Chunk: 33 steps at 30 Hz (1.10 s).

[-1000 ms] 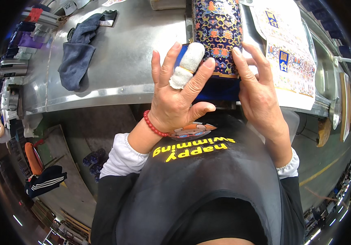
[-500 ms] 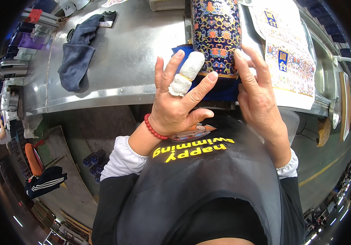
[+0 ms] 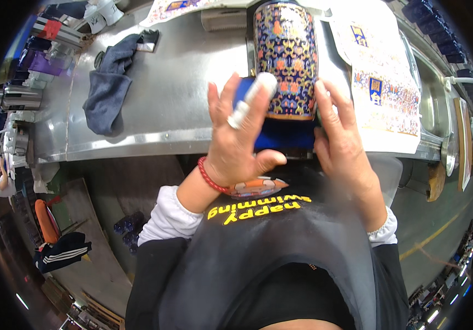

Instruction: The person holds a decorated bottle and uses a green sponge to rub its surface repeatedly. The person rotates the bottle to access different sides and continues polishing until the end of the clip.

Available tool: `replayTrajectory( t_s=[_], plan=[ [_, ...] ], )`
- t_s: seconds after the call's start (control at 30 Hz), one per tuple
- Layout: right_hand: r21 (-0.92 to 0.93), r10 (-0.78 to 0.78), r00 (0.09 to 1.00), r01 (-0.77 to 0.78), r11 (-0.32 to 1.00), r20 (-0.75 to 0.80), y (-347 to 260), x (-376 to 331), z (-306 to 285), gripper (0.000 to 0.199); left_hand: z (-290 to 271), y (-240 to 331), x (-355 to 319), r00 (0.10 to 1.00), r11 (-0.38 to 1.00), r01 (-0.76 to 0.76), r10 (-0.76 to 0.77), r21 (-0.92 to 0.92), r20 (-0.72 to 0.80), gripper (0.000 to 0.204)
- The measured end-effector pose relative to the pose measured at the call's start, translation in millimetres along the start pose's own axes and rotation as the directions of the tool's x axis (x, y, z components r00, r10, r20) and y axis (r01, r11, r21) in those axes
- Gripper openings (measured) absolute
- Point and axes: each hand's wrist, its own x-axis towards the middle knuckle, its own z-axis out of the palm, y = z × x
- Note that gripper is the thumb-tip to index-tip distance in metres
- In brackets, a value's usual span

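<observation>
Near the tabletop (image 3: 181,110) edge, your patterned vase (image 3: 286,60) lies on a blue cloth (image 3: 286,135). Your left hand (image 3: 239,146) spreads its fingers (image 3: 217,99) beside the vase; your right hand (image 3: 341,148) touches it, fingers loosely apart. A dark rag (image 3: 107,91) lies far left.

Vase (image 3: 286,60): dark navy ground, dense orange/yellow/light-blue floral pattern, gold rim band. Pad (image 3: 286,135) under it: solid royal blue. Left hand (image 3: 236,148): white-wrapped finger, red bead bracelet (image 3: 210,177). Cloth (image 3: 107,88) far left: slate blue. Sheets (image 3: 382,88) right: cream, orange-blue motifs. Table (image 3: 176,82): bare grey steel.
</observation>
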Motion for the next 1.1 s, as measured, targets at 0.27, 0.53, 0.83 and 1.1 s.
replayTrajectory(
  t_s=[0.27, 0.53, 0.83, 1.1],
  plan=[
    [0.041, 0.018, 1.000, -0.018, 0.999, -0.004, 0, 2, -1, 0.079, 1, 13, -1, 0.994, 0.993, -0.106, 0.107, -0.046, 0.026, 0.081],
    [0.054, -0.005, 1.000, 0.005, 0.999, -0.001, 4, -2, -4, 0.078, 4, 13, -9, 0.972, 0.974, -0.224, 0.220, 0.034, 0.079, 0.063],
    [-0.052, -0.158, 0.986, 0.155, 0.986, -0.054, 10, -6, -4, 0.062, -7, -1, -2, 0.996, 0.995, -0.079, 0.081, 0.055, -0.032, 0.052],
    [-0.112, -0.181, 0.983, 0.179, 0.978, -0.009, 6, 7, -14, 0.050, -5, 0, 0, 0.996, 0.996, -0.062, 0.066, 0.060, -0.052, 0.046]
  ],
)
